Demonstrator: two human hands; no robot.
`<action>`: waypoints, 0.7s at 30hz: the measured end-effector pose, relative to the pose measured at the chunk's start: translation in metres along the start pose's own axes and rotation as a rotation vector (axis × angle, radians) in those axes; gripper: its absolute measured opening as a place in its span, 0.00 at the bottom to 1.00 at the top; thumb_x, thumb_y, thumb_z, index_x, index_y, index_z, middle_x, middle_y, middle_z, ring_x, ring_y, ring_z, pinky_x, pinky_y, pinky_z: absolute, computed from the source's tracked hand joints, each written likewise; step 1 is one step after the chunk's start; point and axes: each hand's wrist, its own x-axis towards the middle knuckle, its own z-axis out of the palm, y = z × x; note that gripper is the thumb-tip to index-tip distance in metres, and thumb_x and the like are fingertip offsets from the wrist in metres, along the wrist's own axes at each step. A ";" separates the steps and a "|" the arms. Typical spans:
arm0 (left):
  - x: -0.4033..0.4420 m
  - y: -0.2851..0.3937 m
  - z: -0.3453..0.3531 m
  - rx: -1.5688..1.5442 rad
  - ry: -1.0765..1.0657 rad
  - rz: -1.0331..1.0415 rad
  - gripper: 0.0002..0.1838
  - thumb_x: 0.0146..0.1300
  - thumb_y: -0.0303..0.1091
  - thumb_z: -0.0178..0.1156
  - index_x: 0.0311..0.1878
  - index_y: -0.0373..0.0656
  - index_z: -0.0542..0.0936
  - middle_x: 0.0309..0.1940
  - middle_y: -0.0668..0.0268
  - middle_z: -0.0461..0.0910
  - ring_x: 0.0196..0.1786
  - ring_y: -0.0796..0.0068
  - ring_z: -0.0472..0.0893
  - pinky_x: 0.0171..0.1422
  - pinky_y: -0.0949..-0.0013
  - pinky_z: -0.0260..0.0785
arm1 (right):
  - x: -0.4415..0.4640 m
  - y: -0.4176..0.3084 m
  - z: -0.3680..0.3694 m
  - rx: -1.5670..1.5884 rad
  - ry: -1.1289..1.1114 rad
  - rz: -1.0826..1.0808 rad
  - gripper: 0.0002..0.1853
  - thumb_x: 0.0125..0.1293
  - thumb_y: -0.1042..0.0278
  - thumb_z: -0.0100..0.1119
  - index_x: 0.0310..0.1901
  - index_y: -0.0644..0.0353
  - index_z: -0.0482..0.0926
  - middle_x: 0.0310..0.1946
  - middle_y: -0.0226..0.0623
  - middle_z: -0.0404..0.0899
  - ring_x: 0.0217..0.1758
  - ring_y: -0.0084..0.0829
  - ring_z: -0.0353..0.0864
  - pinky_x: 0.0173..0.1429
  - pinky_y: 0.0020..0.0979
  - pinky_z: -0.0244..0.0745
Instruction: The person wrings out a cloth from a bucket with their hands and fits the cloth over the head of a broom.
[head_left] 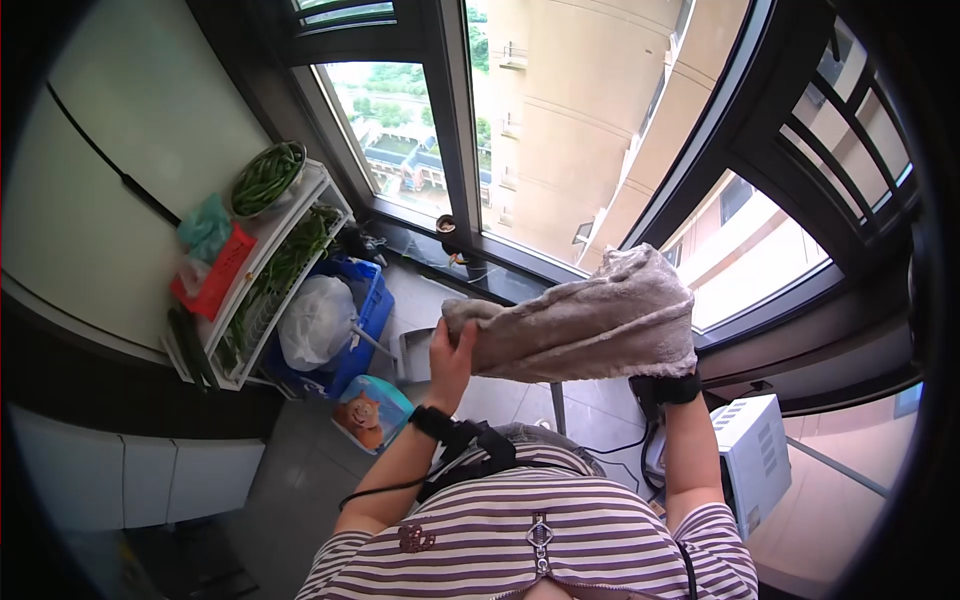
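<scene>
A folded grey-brown plush cloth (580, 318) is held up in front of me at about waist height, stretched from left to right. My left hand (455, 358) grips its narrower left end, with the thumb on the near face and the rest of the fingers partly behind it. At the wider right end, my right hand is hidden by the cloth; only the strapped right wrist (668, 388) and forearm show below it. Loose folds run along the length of the cloth.
On the left, a white rack (285, 245) holds green vegetables and a red bag (215, 270). Beside it stand a blue crate (378, 300) with a white plastic bag and a patterned blue container (372, 412). Windows rise ahead; a white appliance (755, 460) and cables are at right.
</scene>
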 end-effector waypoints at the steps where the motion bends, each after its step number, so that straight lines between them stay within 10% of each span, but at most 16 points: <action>1: 0.005 0.000 0.005 -0.044 0.069 -0.058 0.17 0.64 0.41 0.54 0.46 0.35 0.74 0.34 0.70 0.77 0.38 0.82 0.73 0.43 0.77 0.66 | 0.001 0.000 0.000 -0.312 -0.002 -0.055 0.20 0.65 0.64 0.47 0.58 0.59 0.64 0.53 0.40 0.69 0.53 0.33 0.70 0.59 0.31 0.67; 5: 0.021 0.014 0.000 -0.266 0.283 -0.074 0.11 0.63 0.38 0.54 0.36 0.39 0.76 0.29 0.67 0.77 0.33 0.80 0.73 0.38 0.74 0.66 | -0.007 -0.014 0.001 -1.035 0.032 -0.138 0.21 0.63 0.63 0.50 0.57 0.58 0.65 0.51 0.37 0.71 0.53 0.33 0.70 0.59 0.31 0.66; 7: 0.061 -0.052 -0.067 1.013 0.626 0.371 0.13 0.64 0.40 0.52 0.30 0.40 0.74 0.21 0.69 0.73 0.27 0.77 0.72 0.35 0.71 0.66 | -0.016 -0.033 -0.006 -1.209 0.047 -0.064 0.21 0.63 0.63 0.51 0.56 0.59 0.66 0.50 0.36 0.71 0.53 0.33 0.70 0.60 0.30 0.64; 10: 0.093 0.007 -0.149 -0.563 0.468 -0.035 0.13 0.66 0.40 0.50 0.26 0.46 0.70 0.17 0.73 0.66 0.17 0.85 0.64 0.17 0.79 0.55 | -0.022 -0.059 -0.012 -1.464 0.050 -0.053 0.21 0.62 0.62 0.53 0.56 0.59 0.66 0.48 0.35 0.72 0.53 0.32 0.70 0.61 0.30 0.63; 12: 0.103 0.058 -0.084 -0.315 0.542 -0.005 0.12 0.66 0.38 0.49 0.26 0.48 0.70 0.17 0.76 0.64 0.15 0.92 0.58 0.13 0.82 0.44 | -0.024 -0.034 -0.013 -1.659 0.050 -0.289 0.20 0.62 0.59 0.51 0.54 0.55 0.67 0.47 0.34 0.70 0.53 0.31 0.67 0.61 0.31 0.60; 13: 0.090 0.080 -0.050 -0.321 0.312 0.076 0.09 0.66 0.34 0.50 0.28 0.47 0.72 0.17 0.78 0.64 0.18 0.94 0.58 0.15 0.84 0.46 | -0.025 -0.021 -0.014 -1.757 0.069 -0.412 0.20 0.62 0.57 0.50 0.54 0.54 0.67 0.47 0.33 0.69 0.53 0.31 0.66 0.62 0.32 0.59; 14: 0.083 0.082 -0.023 -0.186 0.161 0.164 0.06 0.65 0.31 0.51 0.30 0.46 0.74 0.17 0.78 0.64 0.19 0.93 0.61 0.19 0.86 0.52 | -0.002 -0.058 0.032 -1.784 0.027 0.133 0.20 0.63 0.56 0.48 0.55 0.52 0.65 0.51 0.33 0.66 0.57 0.30 0.62 0.65 0.32 0.53; 16: 0.058 0.109 0.029 0.159 -0.223 0.516 0.05 0.55 0.27 0.61 0.32 0.43 0.74 0.21 0.71 0.70 0.21 0.83 0.67 0.25 0.78 0.61 | 0.005 -0.005 0.017 0.035 0.090 -0.107 0.21 0.59 0.58 0.53 0.53 0.57 0.68 0.50 0.35 0.69 0.54 0.32 0.67 0.58 0.30 0.63; 19: 0.017 0.112 0.076 0.332 -0.589 0.767 0.16 0.44 0.27 0.66 0.37 0.40 0.72 0.29 0.62 0.71 0.30 0.65 0.73 0.34 0.69 0.67 | 0.017 -0.060 0.058 -1.701 -0.105 -0.347 0.20 0.55 0.63 0.57 0.49 0.60 0.72 0.46 0.37 0.73 0.52 0.34 0.70 0.57 0.28 0.65; 21: 0.003 0.099 0.095 0.408 -0.616 0.875 0.18 0.44 0.27 0.64 0.40 0.40 0.71 0.31 0.60 0.70 0.33 0.63 0.73 0.36 0.67 0.67 | 0.027 0.000 0.030 -0.947 0.113 -0.319 0.17 0.52 0.67 0.58 0.45 0.61 0.76 0.42 0.39 0.75 0.50 0.35 0.71 0.58 0.28 0.63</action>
